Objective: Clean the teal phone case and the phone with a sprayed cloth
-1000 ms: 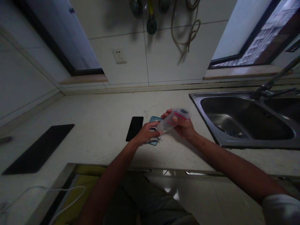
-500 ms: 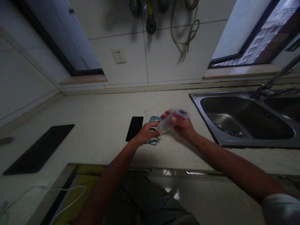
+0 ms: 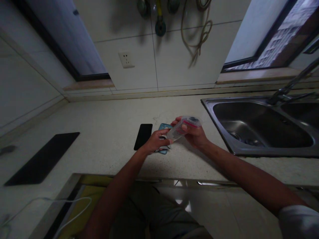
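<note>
My right hand [image 3: 195, 135] is closed around a small clear plastic package [image 3: 183, 127] with a pink stripe, held just above the counter. My left hand [image 3: 156, 141] pinches the package's near end with fingers curled. Under both hands lies a teal phone case [image 3: 164, 126], partly hidden. A black phone [image 3: 143, 136] lies flat just left of my left hand.
A steel double sink [image 3: 261, 127] with a tap [image 3: 291, 86] fills the right. A black flat mat [image 3: 43, 157] lies at the left, a white cable [image 3: 50, 202] near the front edge. A wall socket [image 3: 126, 59] and hanging hose [image 3: 199, 33] are on the tiled wall.
</note>
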### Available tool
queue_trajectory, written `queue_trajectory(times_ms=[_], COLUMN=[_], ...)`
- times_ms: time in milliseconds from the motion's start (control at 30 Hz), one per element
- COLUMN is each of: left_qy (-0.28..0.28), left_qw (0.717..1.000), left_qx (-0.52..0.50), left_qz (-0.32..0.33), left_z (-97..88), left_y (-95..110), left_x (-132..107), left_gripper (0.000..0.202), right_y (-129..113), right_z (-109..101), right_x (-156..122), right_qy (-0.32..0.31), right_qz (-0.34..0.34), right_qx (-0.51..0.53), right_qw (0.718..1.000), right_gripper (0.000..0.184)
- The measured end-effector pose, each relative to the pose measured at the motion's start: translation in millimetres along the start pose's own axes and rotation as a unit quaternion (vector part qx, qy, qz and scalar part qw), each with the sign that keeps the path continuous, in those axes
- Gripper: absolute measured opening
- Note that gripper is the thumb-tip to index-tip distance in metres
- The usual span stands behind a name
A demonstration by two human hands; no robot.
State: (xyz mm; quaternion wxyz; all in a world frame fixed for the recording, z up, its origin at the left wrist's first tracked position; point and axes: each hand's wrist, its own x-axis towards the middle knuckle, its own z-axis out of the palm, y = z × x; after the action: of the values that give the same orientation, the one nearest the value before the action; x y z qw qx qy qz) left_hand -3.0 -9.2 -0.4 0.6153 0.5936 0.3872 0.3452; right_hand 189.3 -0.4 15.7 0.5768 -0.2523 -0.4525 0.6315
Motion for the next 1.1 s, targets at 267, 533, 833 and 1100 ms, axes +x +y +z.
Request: queue_trajectory(times_ms=[267,533,833,1100], left_qy=[0.019,0.003,0.010,0.020], left_qw=[0.999,1.000,1.000,0.999], left_qx=[0.011,0.011,0.008,0.011], left_qz=[-0.031,-0.027,-0.026,-0.034], left_z=[0.0,-1.3,0.3,0.1], left_y=[-2.0,-3.3,-1.6,-4.1], left_x=[-1.5,0.0,-1.1,-0.5], left_gripper=[0.065,0.068,0.065,0.068], right_y=[0.2,1.2,-0.7,-0.4], right_z=[1.2,0.5,2.4,2.2], right_x=[-1.8,-2.6,-3.3,-3.4], right_qy=[-0.001,-0.006,-0.003,0.002], right_qz=[0.001,0.006,0.010,0.012], right_qx=[-0.001,-0.003,-0.007,-0.011], right_qw=[1.000,1.000,1.000,1.000], right_gripper=[0.044,0.046,0.046,0.046])
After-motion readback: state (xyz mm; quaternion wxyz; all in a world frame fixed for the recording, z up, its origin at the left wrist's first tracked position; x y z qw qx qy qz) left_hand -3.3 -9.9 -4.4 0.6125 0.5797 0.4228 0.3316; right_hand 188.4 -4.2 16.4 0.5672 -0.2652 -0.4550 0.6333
